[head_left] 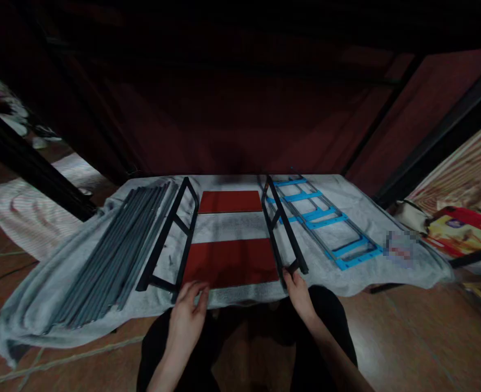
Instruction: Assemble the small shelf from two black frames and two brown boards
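Down on the floor, a pale grey cloth [346, 218] is spread flat, and the parts are laid out on it in rows. Dead centre, two dark red panels are seen, the nearer red panel [232, 262] and the farther red panel [230, 201], with a strip of bare cloth between them.

The left hand [187, 313] is held at the near edge of the cloth, fingers loosely curled and parted, released from any hold; its fingertips are placed just at the front corner of the nearer red panel, beside the foot of the left black frame [171, 239]. Whether the panel is actually touched cannot be told in this dim light.

On the other side, the right hand [300, 296] is brought up to the near end of the right black frame [283, 228], fingers closed around its lower bar: the frame is grasped there. That frame is stood on edge along the right side of the red panels, running away from the person.

Further left, a bundle of grey rods [110, 256] is laid lengthwise on the cloth. Further right, a blue ladder-like frame [326, 223] is laid flat, just beyond the right black frame. Off the cloth at far right, a red and yellow box [463, 231] is seen on the floor.
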The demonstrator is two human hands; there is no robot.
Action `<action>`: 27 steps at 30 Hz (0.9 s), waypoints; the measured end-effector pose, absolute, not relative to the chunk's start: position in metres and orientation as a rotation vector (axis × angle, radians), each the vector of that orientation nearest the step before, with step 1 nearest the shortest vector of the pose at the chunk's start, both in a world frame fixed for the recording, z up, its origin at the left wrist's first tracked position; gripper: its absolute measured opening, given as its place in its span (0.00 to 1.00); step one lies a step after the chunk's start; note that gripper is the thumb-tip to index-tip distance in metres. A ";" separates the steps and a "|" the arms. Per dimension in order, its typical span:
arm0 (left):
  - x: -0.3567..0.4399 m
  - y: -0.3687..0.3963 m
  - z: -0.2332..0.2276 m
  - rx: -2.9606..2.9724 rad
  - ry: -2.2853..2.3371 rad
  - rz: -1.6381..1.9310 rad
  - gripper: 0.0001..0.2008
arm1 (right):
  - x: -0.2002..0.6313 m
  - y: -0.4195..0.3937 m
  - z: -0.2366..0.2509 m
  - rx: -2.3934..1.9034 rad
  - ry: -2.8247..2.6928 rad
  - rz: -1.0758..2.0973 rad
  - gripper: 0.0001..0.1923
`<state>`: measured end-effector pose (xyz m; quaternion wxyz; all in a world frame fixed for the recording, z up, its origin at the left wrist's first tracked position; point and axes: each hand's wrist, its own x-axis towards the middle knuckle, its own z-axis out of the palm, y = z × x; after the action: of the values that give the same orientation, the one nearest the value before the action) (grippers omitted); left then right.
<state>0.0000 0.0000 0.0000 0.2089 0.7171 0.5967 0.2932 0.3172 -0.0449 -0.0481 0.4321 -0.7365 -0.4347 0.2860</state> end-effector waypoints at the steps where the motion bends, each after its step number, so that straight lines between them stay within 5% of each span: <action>1: 0.021 0.013 0.000 2.080 1.551 0.815 0.17 | 0.317 -0.045 -0.048 -1.837 -1.085 0.714 0.28; 10: 0.115 0.140 -0.017 2.432 1.535 0.113 0.19 | 0.319 -0.048 -0.058 -1.860 -1.096 0.720 0.34; 27: 0.106 0.113 0.053 2.534 1.409 0.179 0.17 | 0.315 -0.043 -0.061 -1.820 -1.174 0.701 0.31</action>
<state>0.1059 0.1133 0.0527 0.1181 0.8661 0.4818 0.0613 0.3147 -0.0431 -0.0605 0.4191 -0.7259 -0.4683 0.2796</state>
